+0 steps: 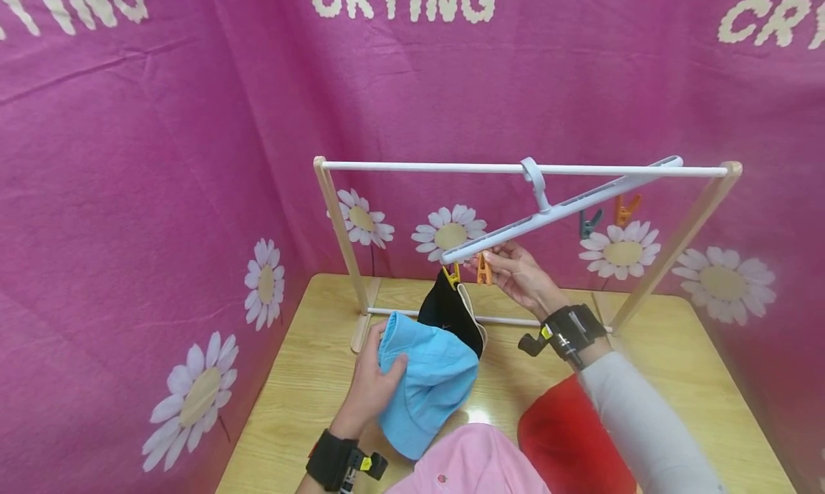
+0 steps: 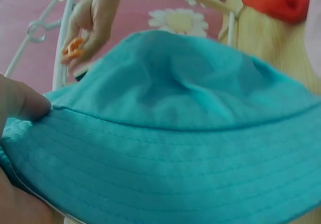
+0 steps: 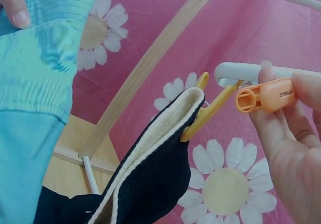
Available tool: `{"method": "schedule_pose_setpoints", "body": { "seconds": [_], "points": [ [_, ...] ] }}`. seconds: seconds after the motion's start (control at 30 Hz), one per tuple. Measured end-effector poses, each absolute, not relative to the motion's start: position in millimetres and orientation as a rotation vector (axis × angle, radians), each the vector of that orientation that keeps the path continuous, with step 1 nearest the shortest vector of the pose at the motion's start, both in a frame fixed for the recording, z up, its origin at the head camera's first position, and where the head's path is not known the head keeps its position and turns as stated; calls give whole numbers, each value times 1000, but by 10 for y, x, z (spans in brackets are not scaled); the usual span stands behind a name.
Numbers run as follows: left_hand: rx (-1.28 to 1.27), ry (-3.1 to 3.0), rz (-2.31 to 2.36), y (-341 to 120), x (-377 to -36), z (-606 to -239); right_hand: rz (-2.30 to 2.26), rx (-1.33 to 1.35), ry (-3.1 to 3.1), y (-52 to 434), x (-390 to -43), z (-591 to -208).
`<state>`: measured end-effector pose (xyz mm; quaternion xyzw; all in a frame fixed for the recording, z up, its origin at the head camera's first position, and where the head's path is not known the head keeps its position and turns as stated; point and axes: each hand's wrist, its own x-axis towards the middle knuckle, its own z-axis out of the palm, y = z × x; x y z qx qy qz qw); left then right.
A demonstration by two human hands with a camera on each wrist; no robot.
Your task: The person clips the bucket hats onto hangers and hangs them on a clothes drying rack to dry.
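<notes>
My left hand (image 1: 372, 379) grips a light blue bucket hat (image 1: 428, 390) by its brim, thumb on the near side. In the left wrist view the hat's stitched brim (image 2: 165, 158) fills the lower part. My right hand (image 1: 525, 275) pinches an orange clothespin (image 1: 484, 270) under the low end of a white hanger (image 1: 548, 218). Next to it, a yellow clothespin (image 3: 208, 111) clips a black hat (image 3: 155, 179) with a cream lining to that same end. The hanger's hook sits over the rack's top bar, and the hanger tilts down to the left.
A rack with a white top bar (image 1: 419, 167) and wooden legs stands on the wooden table (image 1: 290, 379). Grey-green (image 1: 589, 224) and orange clothespins (image 1: 625, 210) hang from the hanger's high end. Pink (image 1: 480, 462) and red hats (image 1: 570, 437) lie in front.
</notes>
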<state>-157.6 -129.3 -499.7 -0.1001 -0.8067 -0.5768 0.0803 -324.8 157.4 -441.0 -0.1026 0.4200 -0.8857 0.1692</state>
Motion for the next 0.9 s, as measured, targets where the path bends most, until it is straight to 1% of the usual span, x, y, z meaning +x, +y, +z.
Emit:
{"method": "schedule_pose_setpoints", "body": {
  "seconds": [0.27,0.57,0.9],
  "points": [
    [-365,-2390,-1736,-1084,-1582,-4920,-2518,-230,1256,1538,-3234,-4366],
    [-491,-2379,-1617,-1011,-1610,-4962,-2516,-231,1244,1544,-3222,-4365],
    [-360,-2361,-1733,-899,-1625,-4949,-2512,-215,1244,1535,-3229,-4358]
  ]
}}
